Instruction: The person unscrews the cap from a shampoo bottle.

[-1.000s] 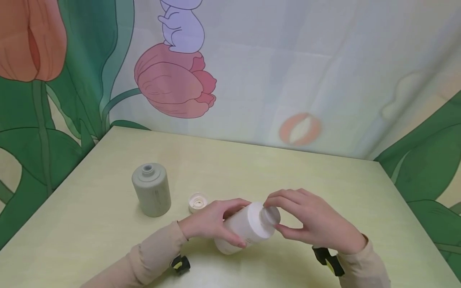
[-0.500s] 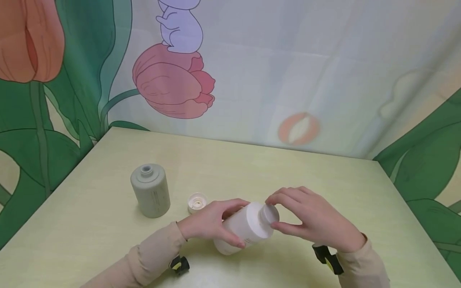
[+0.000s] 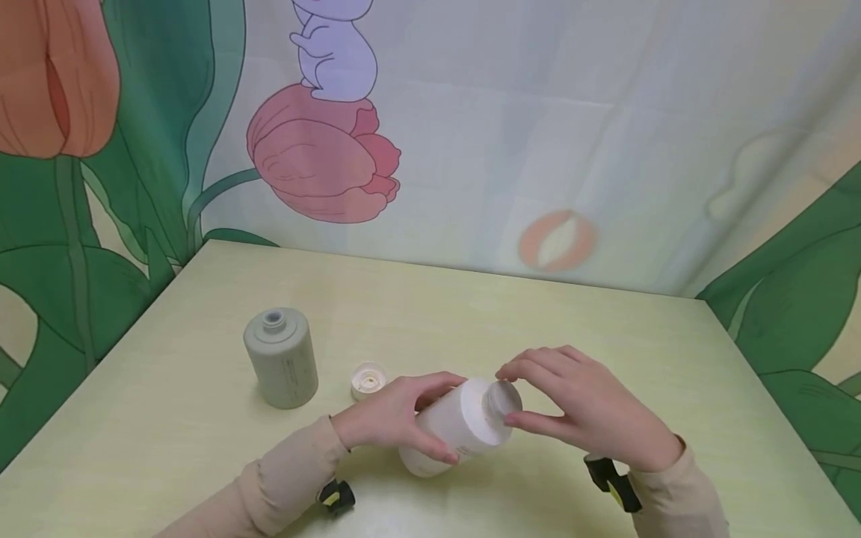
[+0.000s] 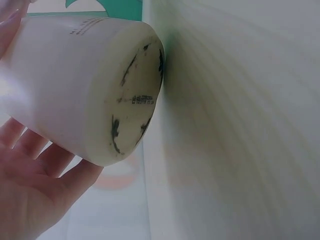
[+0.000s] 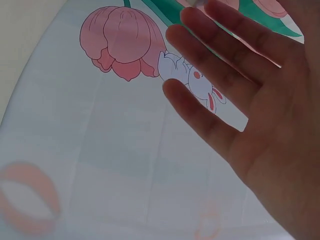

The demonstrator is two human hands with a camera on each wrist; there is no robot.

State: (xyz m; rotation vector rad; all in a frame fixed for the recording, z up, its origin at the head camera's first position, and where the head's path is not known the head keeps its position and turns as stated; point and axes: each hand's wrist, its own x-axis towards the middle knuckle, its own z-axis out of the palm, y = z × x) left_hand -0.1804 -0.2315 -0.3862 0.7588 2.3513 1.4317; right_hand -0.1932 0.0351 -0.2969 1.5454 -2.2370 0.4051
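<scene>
My left hand (image 3: pixel 397 415) grips a white plastic bottle (image 3: pixel 444 426) round its body. The bottle leans, its neck end up to the right. In the left wrist view the base of the bottle (image 4: pixel 132 100) shows dark marks and small print. My right hand (image 3: pixel 592 407) pinches the bottle's round white top (image 3: pixel 504 400) between thumb and fingertips. Whether that top is a cap or the bare neck, I cannot tell. In the right wrist view several fingers of the right hand (image 5: pixel 240 85) are spread, their tips near the top edge.
A grey-green bottle (image 3: pixel 282 362) with an uncovered narrow neck stands upright to the left. Between the bottles a small white cap (image 3: pixel 368 379) lies with its hollow side up. The pale table (image 3: pixel 592 329) ends at a printed curtain (image 3: pixel 457 172).
My right thumb and fingertips have shifted slightly on the bottle's round top. My left hand and the bottle hold nearly the same place.
</scene>
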